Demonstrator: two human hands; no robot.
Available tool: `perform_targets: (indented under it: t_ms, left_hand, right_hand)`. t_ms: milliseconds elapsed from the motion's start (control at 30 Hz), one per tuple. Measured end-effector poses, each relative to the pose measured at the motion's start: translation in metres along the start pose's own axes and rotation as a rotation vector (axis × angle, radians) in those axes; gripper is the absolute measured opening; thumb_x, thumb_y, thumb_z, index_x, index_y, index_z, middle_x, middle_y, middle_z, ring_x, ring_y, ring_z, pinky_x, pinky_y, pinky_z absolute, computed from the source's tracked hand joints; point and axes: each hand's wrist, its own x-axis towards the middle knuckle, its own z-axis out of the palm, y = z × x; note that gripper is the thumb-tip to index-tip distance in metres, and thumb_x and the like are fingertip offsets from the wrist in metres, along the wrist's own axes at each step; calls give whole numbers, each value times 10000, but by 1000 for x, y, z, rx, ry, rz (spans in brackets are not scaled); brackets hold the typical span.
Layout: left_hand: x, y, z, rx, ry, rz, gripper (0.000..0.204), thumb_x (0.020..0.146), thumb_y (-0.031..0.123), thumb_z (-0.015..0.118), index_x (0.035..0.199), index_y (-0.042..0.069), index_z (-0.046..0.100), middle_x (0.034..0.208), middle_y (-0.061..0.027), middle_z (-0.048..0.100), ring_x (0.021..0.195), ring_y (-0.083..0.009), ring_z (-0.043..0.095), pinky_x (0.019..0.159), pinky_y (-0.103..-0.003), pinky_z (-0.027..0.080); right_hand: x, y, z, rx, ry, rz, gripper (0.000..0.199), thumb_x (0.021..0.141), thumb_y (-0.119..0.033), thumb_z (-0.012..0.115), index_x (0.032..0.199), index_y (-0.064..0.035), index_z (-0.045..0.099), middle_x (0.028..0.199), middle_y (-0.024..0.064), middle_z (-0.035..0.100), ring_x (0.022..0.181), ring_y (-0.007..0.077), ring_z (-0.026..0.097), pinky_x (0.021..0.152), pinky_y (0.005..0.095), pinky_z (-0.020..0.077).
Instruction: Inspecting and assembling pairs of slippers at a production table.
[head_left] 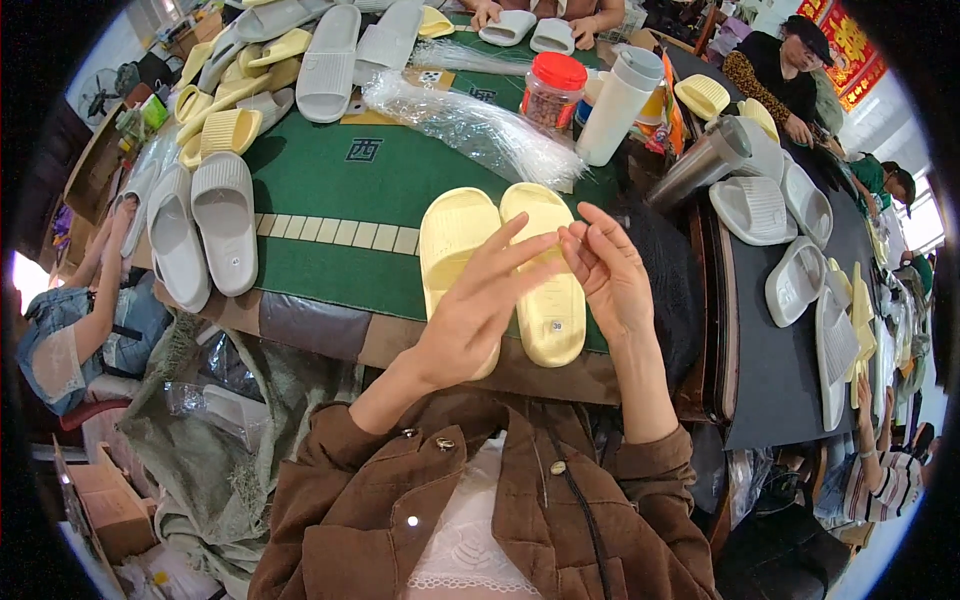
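Note:
A pair of yellow slide sandals lies side by side on the green table top in front of me, with a small sticker on the right one's insole. My left hand is over the left slide, its fingers stretched and apart, some smeared by motion. Above the right slide's outer edge, my right hand has thumb and fingertips pinched together, close to the left fingertips. Anything thin between them is too small to make out. Beyond the slides lies a bundle of thin clear plastic strands in a clear wrapper.
A pair of grey slides stands at the left, below a heap of grey and yellow slides. A red-lidded jar and a white tumbler stand beyond my right hand. More slides lie on the black right-hand table. Other people work around.

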Motion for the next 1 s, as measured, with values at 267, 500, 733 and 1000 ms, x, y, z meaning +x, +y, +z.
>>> perform_targets:
  t_ms: [267, 500, 733, 1000]
  left_hand:
    - [-8, -27, -7, 229, 13, -16, 435, 703, -108, 525, 997, 156, 705, 1336, -109, 463, 1317, -349, 321, 1057, -433, 302]
    - [-4, -12, 13, 9, -11, 130, 513, 698, -92, 547, 1106, 189, 682, 1429, -109, 368, 1364, -381, 225, 1098, -470, 211]
    - [-9, -9, -11, -501, 385, -252, 280, 973, 74, 365, 1181, -30, 520, 1153, -147, 575, 1069, -230, 566, 950, -340, 431]
    - [-14, -22, -39, -529, 585, -302, 252, 970, 55, 364, 1177, 1, 497, 1005, -120, 597, 728, -124, 576, 688, -269, 497]
  right_hand:
    - [-10, -9, 3, 210, -113, 100, 174, 938, -92, 508, 1077, 6, 545, 943, 98, 644, 927, 196, 644, 830, 261, 548]
    - [-5, -5, 10, 108, -27, -86, 139, 933, -89, 512, 1040, -11, 554, 955, 102, 636, 932, 198, 638, 836, 268, 544]
    - [-13, -3, -15, 34, 83, -73, 122, 933, -91, 515, 1019, -31, 577, 903, 51, 633, 852, 149, 633, 774, 243, 542]
    - [-36, -19, -24, -361, 88, -132, 119, 935, -106, 527, 1011, -40, 591, 874, 27, 605, 744, 85, 591, 672, 208, 485]
